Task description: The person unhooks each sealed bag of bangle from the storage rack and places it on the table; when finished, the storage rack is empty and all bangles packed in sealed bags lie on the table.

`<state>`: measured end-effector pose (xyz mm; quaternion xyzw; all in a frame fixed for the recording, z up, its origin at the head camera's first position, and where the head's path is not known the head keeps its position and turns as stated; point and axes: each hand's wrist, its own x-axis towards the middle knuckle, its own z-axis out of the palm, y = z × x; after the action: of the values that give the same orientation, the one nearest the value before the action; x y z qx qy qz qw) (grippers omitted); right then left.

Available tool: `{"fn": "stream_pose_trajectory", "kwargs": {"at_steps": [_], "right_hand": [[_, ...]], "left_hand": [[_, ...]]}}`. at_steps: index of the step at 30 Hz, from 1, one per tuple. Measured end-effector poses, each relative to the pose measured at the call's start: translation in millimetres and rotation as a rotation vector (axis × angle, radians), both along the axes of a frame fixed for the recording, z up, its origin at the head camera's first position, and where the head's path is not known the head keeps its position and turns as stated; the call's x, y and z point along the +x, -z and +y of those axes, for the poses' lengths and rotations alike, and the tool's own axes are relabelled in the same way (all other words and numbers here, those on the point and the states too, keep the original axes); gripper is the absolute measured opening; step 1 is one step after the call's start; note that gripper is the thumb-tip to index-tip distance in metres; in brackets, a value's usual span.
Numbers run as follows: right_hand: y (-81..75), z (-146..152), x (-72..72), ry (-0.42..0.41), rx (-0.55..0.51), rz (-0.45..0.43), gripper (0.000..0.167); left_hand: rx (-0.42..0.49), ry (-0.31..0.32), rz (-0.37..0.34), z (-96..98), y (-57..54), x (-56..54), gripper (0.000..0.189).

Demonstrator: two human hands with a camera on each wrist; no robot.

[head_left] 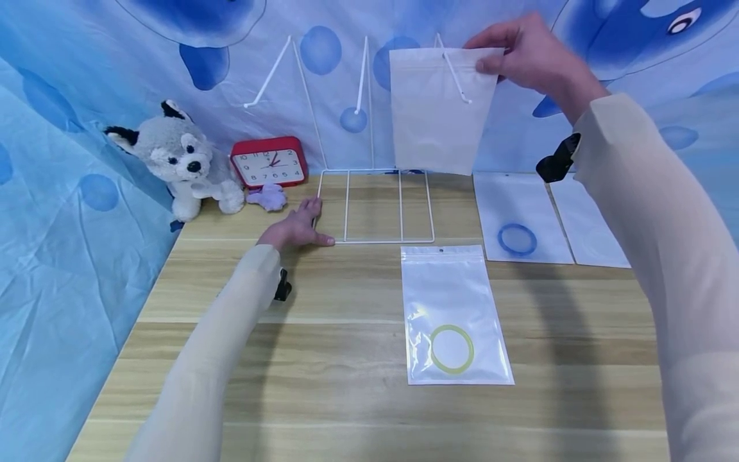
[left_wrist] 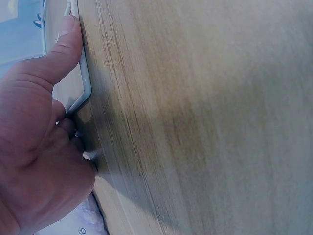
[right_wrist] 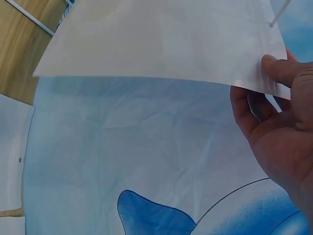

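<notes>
At the upper right of the head view, my right hand (head_left: 537, 61) pinches the top right corner of a white zip bag (head_left: 435, 122) between thumb and fingers. One prong of a white wire display rack (head_left: 383, 242) passes through the bag's top hole, its bent tip in front of the bag. In the right wrist view the thumb (right_wrist: 281, 68) lies on the bag's face, with fingers behind it. My left hand (head_left: 296, 226) grips the rack's front left base corner. The left wrist view shows the thumb (left_wrist: 66, 49) along the wire and the other fingers curled by the corner.
A zip bag with a yellow ring (head_left: 456, 282) lies front centre. Farther right lie a bag with a blue ring (head_left: 508, 205) and another white bag (head_left: 589, 221). A plush husky (head_left: 190, 163), red clock (head_left: 271, 141) and small purple item (head_left: 268, 197) stand at the back left.
</notes>
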<state>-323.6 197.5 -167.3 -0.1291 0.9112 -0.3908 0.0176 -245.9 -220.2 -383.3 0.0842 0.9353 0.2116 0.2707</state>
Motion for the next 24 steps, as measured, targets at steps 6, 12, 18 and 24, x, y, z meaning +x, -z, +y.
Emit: {"fn": "stream_pose_trajectory", "kwargs": {"at_steps": [6, 12, 18, 24], "right_hand": [[-0.3, 4.1, 9.3, -0.043, 0.011, 0.015, 0.04], [0.9, 6.1, 19.8, -0.091, -0.009, 0.026, 0.04], [2.3, 6.2, 30.6, -0.113, 0.002, 0.025, 0.039], [1.9, 9.2, 41.9, -0.135, 0.009, 0.041, 0.037]], "left_hand": [[-0.003, 0.007, 0.0, -0.3, -2.7, -0.5, 0.112], [0.008, 0.006, 0.002, -3.1, -1.0, -3.6, 0.112], [0.024, -0.004, -0.005, -6.2, 1.4, -5.7, 0.111], [0.01, 0.002, 0.003, -7.4, 0.4, -6.3, 0.111]]}}
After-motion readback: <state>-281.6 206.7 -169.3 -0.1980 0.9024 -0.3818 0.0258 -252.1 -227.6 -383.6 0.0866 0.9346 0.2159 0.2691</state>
